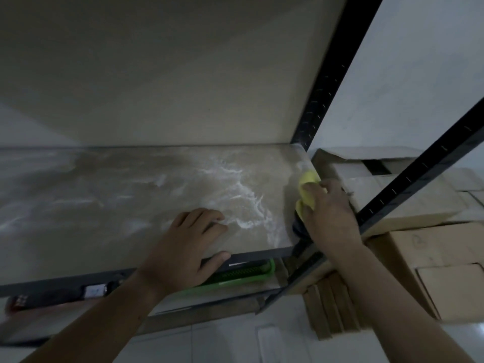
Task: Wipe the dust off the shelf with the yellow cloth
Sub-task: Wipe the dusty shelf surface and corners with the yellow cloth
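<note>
Gripping yellow cloth (309, 188), right hand (331, 210) at shelf (131, 195) right edge.

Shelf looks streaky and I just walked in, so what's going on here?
A person is dusting the shelf. Their right hand grips the yellow cloth at the board's right edge, beside the black upright. Their left hand rests on the front edge, bracing. White dust streaks lie across the middle, so the wiping is not finished.
</note>
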`<action>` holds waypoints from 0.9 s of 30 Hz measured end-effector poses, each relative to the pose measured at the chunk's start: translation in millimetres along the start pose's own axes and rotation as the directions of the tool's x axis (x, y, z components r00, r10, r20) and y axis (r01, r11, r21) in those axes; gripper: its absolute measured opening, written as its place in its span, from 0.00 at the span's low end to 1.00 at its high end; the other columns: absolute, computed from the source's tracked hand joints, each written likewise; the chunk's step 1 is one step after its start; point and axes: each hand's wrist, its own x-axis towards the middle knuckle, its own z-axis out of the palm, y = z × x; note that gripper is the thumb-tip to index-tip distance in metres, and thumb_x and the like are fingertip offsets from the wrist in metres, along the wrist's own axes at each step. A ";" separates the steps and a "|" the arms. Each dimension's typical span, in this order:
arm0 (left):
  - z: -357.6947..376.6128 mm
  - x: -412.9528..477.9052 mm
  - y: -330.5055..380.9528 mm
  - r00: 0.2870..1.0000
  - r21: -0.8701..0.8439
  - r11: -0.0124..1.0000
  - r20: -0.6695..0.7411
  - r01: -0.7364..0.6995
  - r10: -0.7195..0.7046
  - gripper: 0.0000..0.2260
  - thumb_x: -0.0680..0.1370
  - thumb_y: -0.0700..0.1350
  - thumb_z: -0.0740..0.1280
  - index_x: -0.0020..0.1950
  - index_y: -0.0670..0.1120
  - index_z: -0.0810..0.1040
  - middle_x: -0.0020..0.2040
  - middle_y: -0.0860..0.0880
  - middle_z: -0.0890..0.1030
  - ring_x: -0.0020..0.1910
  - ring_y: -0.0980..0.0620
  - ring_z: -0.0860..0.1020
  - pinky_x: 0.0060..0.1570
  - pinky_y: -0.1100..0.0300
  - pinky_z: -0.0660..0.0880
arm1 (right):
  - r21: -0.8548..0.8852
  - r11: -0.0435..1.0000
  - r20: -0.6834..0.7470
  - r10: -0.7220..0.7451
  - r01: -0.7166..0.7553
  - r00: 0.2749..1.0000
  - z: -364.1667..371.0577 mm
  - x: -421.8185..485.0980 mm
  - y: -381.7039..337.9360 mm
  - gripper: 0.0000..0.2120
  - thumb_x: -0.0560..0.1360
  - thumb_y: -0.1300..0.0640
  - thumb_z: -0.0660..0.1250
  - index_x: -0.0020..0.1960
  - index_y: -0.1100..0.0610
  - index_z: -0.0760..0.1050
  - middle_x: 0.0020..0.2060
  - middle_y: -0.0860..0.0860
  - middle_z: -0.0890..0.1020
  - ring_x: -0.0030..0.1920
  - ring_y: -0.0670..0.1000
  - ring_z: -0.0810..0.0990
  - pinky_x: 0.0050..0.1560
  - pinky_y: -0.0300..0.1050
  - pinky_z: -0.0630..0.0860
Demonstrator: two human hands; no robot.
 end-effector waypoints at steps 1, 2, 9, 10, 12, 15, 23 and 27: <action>0.4 -0.2 -0.1 1.000 0.001 1.000 -0.003 -0.004 0.004 0.22 0.83 0.60 0.62 0.65 0.45 0.82 0.66 0.47 0.78 0.67 0.45 0.75 0.63 0.51 0.69 | -0.114 0.993 0.103 0.027 -0.015 0.994 -1.5 2.7 0.4 0.18 0.81 0.53 0.56 0.69 0.56 0.68 0.68 0.58 0.65 0.63 0.61 0.69 0.59 0.54 0.73; 0.6 -0.4 -0.6 1.000 0.000 1.000 -0.004 -0.005 0.005 0.22 0.83 0.60 0.62 0.65 0.45 0.82 0.66 0.47 0.78 0.67 0.44 0.75 0.63 0.52 0.69 | -0.169 0.986 0.195 0.026 0.007 0.980 -2.2 2.2 -2.5 0.19 0.82 0.53 0.51 0.70 0.58 0.67 0.70 0.58 0.63 0.67 0.63 0.66 0.62 0.56 0.70; 3.7 -1.2 -4.1 0.999 0.010 1.000 -0.026 -0.019 0.020 0.20 0.83 0.59 0.63 0.64 0.46 0.82 0.66 0.47 0.77 0.66 0.44 0.75 0.62 0.51 0.70 | -0.142 0.965 0.508 -0.122 0.222 0.853 -9.3 -9.4 20.2 0.31 0.80 0.57 0.58 0.78 0.53 0.46 0.76 0.55 0.54 0.74 0.62 0.58 0.72 0.54 0.60; 4.1 -1.2 -4.4 1.000 0.014 1.000 -0.026 -0.016 0.016 0.20 0.83 0.59 0.63 0.64 0.46 0.82 0.66 0.47 0.77 0.66 0.44 0.75 0.62 0.50 0.70 | -0.107 0.971 0.524 -0.126 0.212 0.843 -11.4 -11.7 20.6 0.31 0.79 0.58 0.59 0.78 0.52 0.48 0.75 0.55 0.56 0.74 0.61 0.59 0.72 0.55 0.62; 5.3 -1.0 -5.1 0.999 0.016 1.000 -0.028 -0.016 0.016 0.20 0.83 0.59 0.64 0.64 0.47 0.81 0.67 0.46 0.77 0.67 0.43 0.75 0.62 0.50 0.70 | -0.037 0.983 0.500 -0.137 0.179 0.855 -10.5 -17.5 13.5 0.30 0.79 0.56 0.61 0.77 0.51 0.52 0.74 0.55 0.59 0.71 0.60 0.64 0.70 0.54 0.66; 5.9 0.0 -4.7 1.000 0.024 1.000 -0.022 -0.019 0.020 0.19 0.83 0.59 0.64 0.64 0.47 0.81 0.66 0.46 0.77 0.67 0.43 0.75 0.62 0.50 0.70 | -0.093 0.953 0.407 -0.229 0.289 0.885 1.5 -32.5 -21.0 0.29 0.78 0.54 0.62 0.76 0.52 0.55 0.69 0.56 0.63 0.63 0.58 0.70 0.64 0.51 0.71; 2.2 0.5 -1.0 1.000 0.006 1.000 0.012 0.005 -0.006 0.21 0.84 0.60 0.62 0.66 0.46 0.80 0.66 0.47 0.76 0.67 0.44 0.74 0.64 0.51 0.69 | 0.217 0.953 0.169 -0.251 0.213 0.953 18.3 -3.9 -66.5 0.20 0.78 0.53 0.63 0.70 0.51 0.68 0.64 0.55 0.73 0.60 0.58 0.74 0.61 0.51 0.74; 2.2 -1.1 -2.0 1.000 0.005 1.000 0.022 0.015 -0.015 0.22 0.84 0.60 0.62 0.67 0.46 0.80 0.67 0.48 0.76 0.68 0.44 0.74 0.64 0.52 0.68 | 0.112 0.965 0.029 -0.243 0.238 0.970 4.1 16.5 -26.9 0.20 0.77 0.51 0.62 0.69 0.51 0.69 0.62 0.57 0.77 0.59 0.60 0.74 0.62 0.54 0.71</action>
